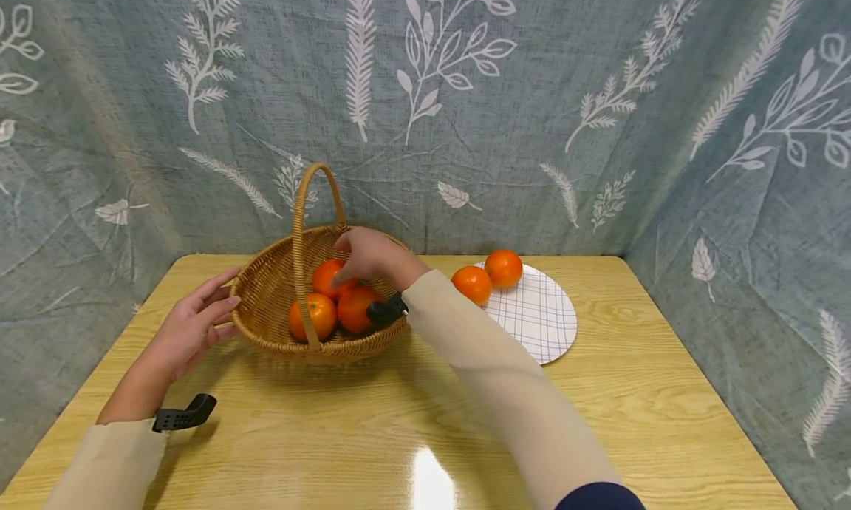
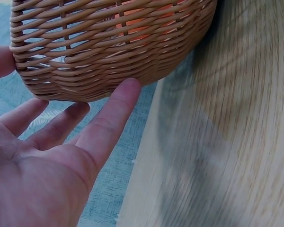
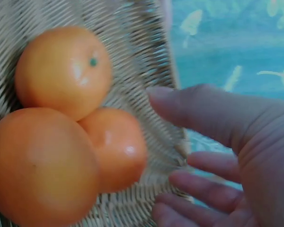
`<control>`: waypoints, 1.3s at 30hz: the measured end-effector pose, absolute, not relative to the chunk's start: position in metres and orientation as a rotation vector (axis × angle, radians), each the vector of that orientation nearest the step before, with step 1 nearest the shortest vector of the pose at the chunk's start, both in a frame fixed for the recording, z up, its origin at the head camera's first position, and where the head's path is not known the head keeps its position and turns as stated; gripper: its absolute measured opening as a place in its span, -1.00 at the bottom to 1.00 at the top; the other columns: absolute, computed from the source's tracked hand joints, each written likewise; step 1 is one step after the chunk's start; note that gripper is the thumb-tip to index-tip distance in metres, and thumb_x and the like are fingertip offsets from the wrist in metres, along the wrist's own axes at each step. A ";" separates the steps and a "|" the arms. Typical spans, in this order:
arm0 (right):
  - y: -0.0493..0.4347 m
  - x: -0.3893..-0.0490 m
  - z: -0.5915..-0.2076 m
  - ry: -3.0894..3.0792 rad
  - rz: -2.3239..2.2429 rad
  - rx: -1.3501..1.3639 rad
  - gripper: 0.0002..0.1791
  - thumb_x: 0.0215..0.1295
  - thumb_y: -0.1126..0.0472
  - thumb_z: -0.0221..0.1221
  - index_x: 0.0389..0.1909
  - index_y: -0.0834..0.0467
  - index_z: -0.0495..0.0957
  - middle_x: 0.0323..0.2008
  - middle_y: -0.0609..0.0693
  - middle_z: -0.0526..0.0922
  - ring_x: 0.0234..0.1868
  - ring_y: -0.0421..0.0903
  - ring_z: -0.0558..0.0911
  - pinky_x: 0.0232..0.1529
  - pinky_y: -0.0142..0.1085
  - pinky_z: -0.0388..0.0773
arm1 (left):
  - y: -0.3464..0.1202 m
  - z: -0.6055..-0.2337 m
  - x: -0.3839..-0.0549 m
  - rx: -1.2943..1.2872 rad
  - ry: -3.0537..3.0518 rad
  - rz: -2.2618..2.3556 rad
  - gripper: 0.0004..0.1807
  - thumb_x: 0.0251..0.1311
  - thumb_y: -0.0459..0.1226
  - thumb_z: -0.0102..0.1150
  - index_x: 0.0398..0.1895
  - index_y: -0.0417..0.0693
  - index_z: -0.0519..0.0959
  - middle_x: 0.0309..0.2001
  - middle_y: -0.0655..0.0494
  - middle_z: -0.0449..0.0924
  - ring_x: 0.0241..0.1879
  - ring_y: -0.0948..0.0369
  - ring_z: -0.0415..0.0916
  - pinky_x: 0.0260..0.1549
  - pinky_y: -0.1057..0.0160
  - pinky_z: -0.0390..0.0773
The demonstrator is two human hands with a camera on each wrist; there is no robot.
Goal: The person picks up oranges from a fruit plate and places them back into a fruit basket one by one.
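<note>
A wicker basket (image 1: pixel 266 288) with a tall handle stands at the back left of the table, holding an orange (image 1: pixel 312 318) at the front, another (image 1: pixel 355 308) beside it and a third (image 1: pixel 326 277) behind. My left hand (image 1: pixel 189 332) touches the basket's left end; in the left wrist view its fingers (image 2: pixel 109 120) lie nearly straight against the wickerwork. Inside the basket, over the rear orange, reaches my right hand (image 1: pixel 375 255). The right wrist view shows its thumb (image 3: pixel 194 109) and fingers spread, apart from the three oranges (image 3: pixel 64 73), with nothing between them.
A white plate (image 1: pixel 538 318) with a blue grid pattern lies right of the basket. Two oranges (image 1: pixel 503 268) sit at its back left edge, partly behind the right sleeve. A grey-green leaf-patterned cloth (image 1: pixel 399 185) hangs behind the wooden table (image 1: pixel 319 436).
</note>
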State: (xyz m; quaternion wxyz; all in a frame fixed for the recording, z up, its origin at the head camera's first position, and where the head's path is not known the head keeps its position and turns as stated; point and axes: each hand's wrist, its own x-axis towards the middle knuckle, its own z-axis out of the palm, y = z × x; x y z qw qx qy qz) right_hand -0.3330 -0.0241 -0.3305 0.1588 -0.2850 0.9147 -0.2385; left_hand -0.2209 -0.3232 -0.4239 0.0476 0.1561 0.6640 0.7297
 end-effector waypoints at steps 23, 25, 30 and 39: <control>0.146 -0.338 -0.349 2.324 -1.895 -0.879 -0.38 0.24 0.21 0.46 0.32 0.17 0.54 0.29 0.10 0.60 0.32 0.04 0.59 0.36 -0.15 0.53 | -0.318 -0.420 -0.220 0.405 2.099 2.192 -0.28 0.61 -0.32 -0.13 0.69 -0.04 -0.16 0.21 0.33 0.43 0.03 0.37 0.66 -0.13 0.34 0.73; 0.161 -0.337 -0.356 2.341 -1.932 -0.824 -0.38 0.23 0.20 0.46 0.31 0.16 0.54 0.28 0.09 0.61 0.32 0.05 0.59 0.33 -0.19 0.55 | -0.317 -0.419 -0.220 0.394 2.117 2.178 -0.28 0.62 -0.30 -0.12 0.69 -0.02 -0.14 0.21 0.33 0.41 0.04 0.39 0.64 -0.13 0.35 0.73; 0.195 -0.341 -0.377 2.393 -2.001 -0.764 -0.37 0.23 0.22 0.46 0.32 0.21 0.54 0.34 0.17 0.55 0.36 0.06 0.55 0.42 -0.05 0.46 | -0.317 -0.418 -0.221 0.391 2.115 2.183 -0.28 0.61 -0.31 -0.11 0.69 -0.01 -0.13 0.21 0.31 0.40 0.04 0.40 0.63 -0.13 0.35 0.72; 0.247 -0.355 -0.407 2.505 -1.974 -0.633 -0.25 0.24 0.20 0.46 0.44 0.15 0.43 0.49 0.03 0.37 0.57 0.02 0.25 0.60 -0.04 0.16 | -0.318 -0.419 -0.221 0.412 2.099 2.193 -0.29 0.61 -0.34 -0.12 0.69 -0.04 -0.13 0.20 0.30 0.42 0.04 0.38 0.64 -0.13 0.34 0.73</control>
